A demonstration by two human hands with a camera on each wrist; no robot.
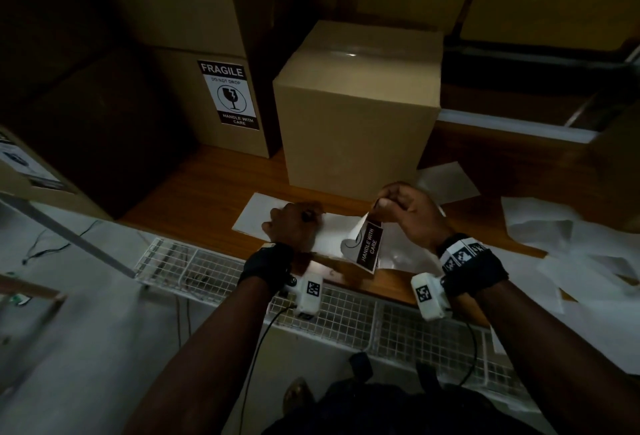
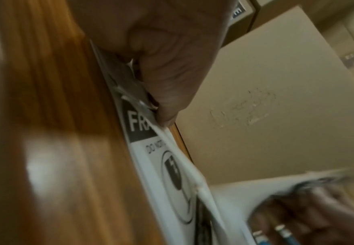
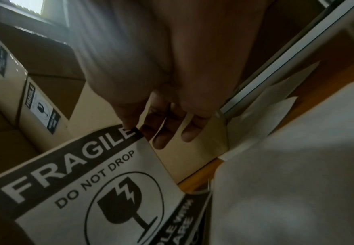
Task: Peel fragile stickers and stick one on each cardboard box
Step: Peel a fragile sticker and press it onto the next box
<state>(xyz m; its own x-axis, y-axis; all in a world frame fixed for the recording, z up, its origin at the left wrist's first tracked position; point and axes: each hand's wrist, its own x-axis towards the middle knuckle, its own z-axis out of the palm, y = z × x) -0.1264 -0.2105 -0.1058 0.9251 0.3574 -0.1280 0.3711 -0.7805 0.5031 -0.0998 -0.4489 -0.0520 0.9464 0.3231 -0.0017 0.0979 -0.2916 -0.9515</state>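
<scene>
here, mid-peel: right hand (image 1: 412, 216) pinches the sticker (image 1: 367, 246) corner, left hand (image 1: 294, 226) pinches the backing (image 1: 330, 232); next, free it for the bare box (image 1: 356, 122).

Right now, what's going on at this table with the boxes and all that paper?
A person is peeling a fragile sticker off its backing sheet. The left hand holds the sheet down on the wooden table while the right hand pinches the sticker's top corner and lifts it. The plain box straight ahead shows no sticker; the boxes to its left already carry one.
</scene>
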